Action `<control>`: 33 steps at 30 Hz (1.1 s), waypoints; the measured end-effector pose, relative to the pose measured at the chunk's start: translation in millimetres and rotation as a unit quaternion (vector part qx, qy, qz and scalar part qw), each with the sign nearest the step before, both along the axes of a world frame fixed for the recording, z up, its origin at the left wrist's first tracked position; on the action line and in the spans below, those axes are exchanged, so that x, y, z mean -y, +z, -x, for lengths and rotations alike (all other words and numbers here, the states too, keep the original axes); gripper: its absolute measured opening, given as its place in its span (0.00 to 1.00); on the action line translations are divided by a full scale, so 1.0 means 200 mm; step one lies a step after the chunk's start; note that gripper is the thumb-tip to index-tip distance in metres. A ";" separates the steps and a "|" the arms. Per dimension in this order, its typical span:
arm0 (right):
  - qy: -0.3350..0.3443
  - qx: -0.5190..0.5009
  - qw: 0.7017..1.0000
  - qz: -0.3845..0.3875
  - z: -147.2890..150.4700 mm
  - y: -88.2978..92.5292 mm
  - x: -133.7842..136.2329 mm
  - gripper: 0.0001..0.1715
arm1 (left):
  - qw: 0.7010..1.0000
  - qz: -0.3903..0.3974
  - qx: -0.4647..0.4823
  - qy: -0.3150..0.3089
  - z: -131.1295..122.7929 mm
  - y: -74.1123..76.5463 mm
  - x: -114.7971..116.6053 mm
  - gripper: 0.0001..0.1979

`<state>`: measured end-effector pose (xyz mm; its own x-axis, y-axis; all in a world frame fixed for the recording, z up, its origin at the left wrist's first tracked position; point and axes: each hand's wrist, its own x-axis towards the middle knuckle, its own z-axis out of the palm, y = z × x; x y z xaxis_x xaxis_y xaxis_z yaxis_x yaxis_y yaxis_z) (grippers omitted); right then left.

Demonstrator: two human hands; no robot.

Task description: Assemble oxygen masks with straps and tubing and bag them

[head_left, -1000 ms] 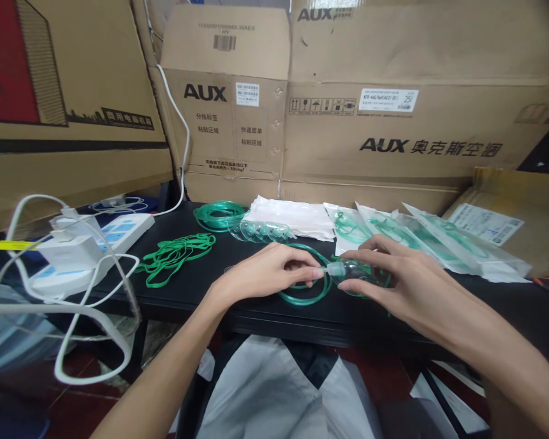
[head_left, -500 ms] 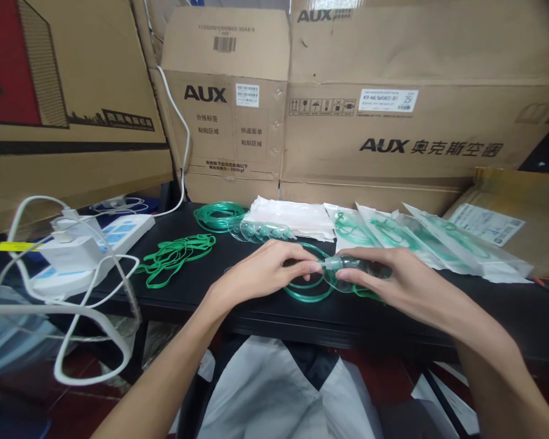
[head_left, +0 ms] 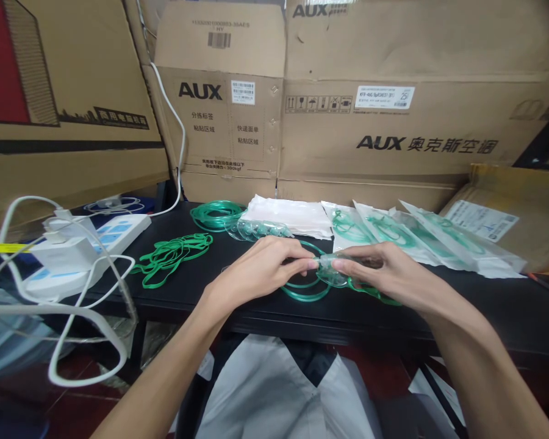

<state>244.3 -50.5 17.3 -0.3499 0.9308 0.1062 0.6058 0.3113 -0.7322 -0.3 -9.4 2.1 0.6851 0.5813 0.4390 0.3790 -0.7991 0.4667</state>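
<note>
A clear oxygen mask with a green elastic strap is gripped by my right hand, fingers closed round its body. My left hand pinches the end of a green tube at the mask's narrow connector; whether the two are joined is hidden by my fingers. The tube's coil hangs below and behind my left fingertips, over the black table. Several more clear masks lie nested in a row just behind my left hand.
Behind lie a green tubing coil, white pouches and several filled pouches. Green elastic straps lie at left, beside a white power strip with looped cables. Cardboard boxes wall the back.
My right hand has shifted its grip on the mask, tilting it, and more of the green strap now shows below. My left hand keeps its pinch at the connector.
</note>
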 end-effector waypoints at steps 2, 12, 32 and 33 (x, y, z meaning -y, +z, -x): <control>-0.002 -0.016 1.000 0.020 0.00 -0.01 0.00 0.23 | 1.000 -0.012 -0.009 0.001 0.00 -0.01 0.00 0.14; 0.012 -0.052 0.995 0.090 -0.03 -0.06 -0.05 0.28 | 0.999 -0.044 -0.031 0.006 0.01 -0.01 -0.01 0.14; -0.014 -0.024 0.999 0.034 -0.04 -0.02 -0.02 0.25 | 0.987 -0.152 0.013 0.053 -0.07 -0.06 0.00 0.08; -0.014 -0.025 0.999 0.029 -0.04 -0.02 -0.01 0.25 | 0.986 -0.158 0.026 0.053 -0.07 -0.07 0.00 0.08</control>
